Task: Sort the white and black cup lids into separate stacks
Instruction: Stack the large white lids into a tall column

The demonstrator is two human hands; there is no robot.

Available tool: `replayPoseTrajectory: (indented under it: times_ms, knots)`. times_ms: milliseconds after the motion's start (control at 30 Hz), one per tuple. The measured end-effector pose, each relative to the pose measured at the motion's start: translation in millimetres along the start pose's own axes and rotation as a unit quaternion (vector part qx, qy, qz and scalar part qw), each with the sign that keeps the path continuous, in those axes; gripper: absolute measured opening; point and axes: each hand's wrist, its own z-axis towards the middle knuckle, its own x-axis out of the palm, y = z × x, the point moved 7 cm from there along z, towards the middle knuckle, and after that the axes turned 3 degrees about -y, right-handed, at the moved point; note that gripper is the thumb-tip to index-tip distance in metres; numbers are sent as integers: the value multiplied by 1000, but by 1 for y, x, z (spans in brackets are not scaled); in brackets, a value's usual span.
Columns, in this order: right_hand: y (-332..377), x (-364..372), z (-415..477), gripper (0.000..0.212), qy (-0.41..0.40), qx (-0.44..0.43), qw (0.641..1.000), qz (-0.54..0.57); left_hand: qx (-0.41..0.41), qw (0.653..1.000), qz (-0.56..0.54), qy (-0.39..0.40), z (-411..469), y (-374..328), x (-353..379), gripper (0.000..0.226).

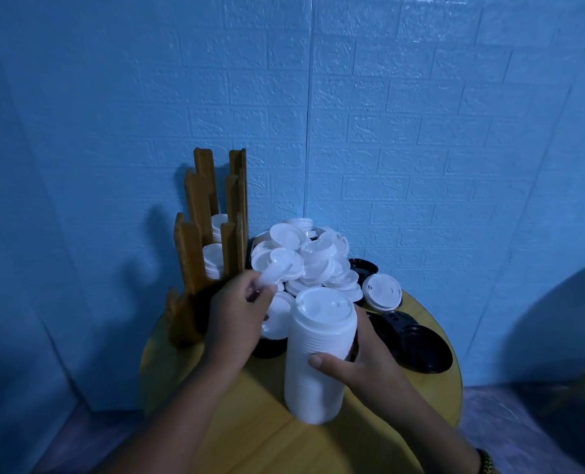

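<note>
A tall stack of white lids [318, 357] is tilted above the round table, and my right hand [359, 364] grips it round the middle. My left hand [236, 316] pinches a single white lid [274, 277] just left of the stack's top. Behind them lies a heap of loose white lids [304, 254]. One more white lid [381, 291] lies apart at the right of the heap. Black lids [424, 347] lie flat at the right, another black lid [362, 268] sits behind, and one black lid [267, 348] shows under my left hand.
A wooden lid holder [212, 213] with tall slats stands at the table's back left, holding white lids [214, 265] in two slots. The yellow round table [250, 422] sits against a blue brick-pattern wall. A dark round object [564, 336] stands at the right.
</note>
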Motion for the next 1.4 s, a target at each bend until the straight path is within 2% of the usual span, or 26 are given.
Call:
replayPoseTrajectory:
  times_ms: [100, 167, 233, 300, 400, 467, 600, 700, 800, 867, 933, 1000, 1067, 1167, 1267, 1400]
  knots:
    - [0, 1, 2, 87, 14, -7, 1000, 4, -90, 981, -171, -15, -2, -10, -7, 7]
    - [3, -3, 4, 90, -5, -5, 1000, 26, -132, 967, -219, 13, -3, -13, -2, 10]
    - [10, -12, 9, 104, -49, -11, 999, 11, -158, 955, -247, 47, -5, -15, 5, 10]
    - [21, -20, 16, 109, -76, -29, 996, -25, -162, 952, -249, 69, -8, -17, 11, 10]
    - [42, -27, 31, 93, -90, -43, 994, -37, -125, 966, -212, 84, -12, -25, 16, 14]
    - [56, -30, 44, 90, -100, -39, 992, -60, -107, 972, -190, 85, -12, -31, 19, 17]
    - [78, -26, 74, 96, -72, -25, 989, -125, -70, 981, -154, 96, -7, -44, 25, 13]
    - [82, -16, 90, 85, -42, -9, 988, -150, -55, 984, -135, 104, -3, -50, 26, 16]
    - [82, -14, 96, 82, -52, -6, 986, -161, -61, 976, -169, 125, -4, -52, 28, 17]
    - [81, -23, 94, 87, -85, -14, 983, -160, -70, 969, -194, 133, -11, -46, 24, 27]
    - [81, -34, 88, 83, -99, -22, 984, -148, -63, 969, -174, 164, -21, -31, 23, 58]
    - [80, -38, 78, 72, -70, -24, 986, -147, -64, 961, -128, 236, -36, -18, 31, 91]
    - [77, -37, 68, 67, -12, -25, 984, -174, -81, 948, -114, 287, -48, -8, 41, 101]
    - [72, -27, 54, 64, 71, -22, 973, -219, -102, 939, -135, 298, -53, -5, 48, 96]
    - [66, -20, 49, 70, 102, -24, 963, -249, -103, 940, -137, 294, -53, -6, 49, 92]
    - [61, -16, 47, 59, 157, -9, 968, -197, -105, 935, -153, 303, -52, -2, 50, 93]
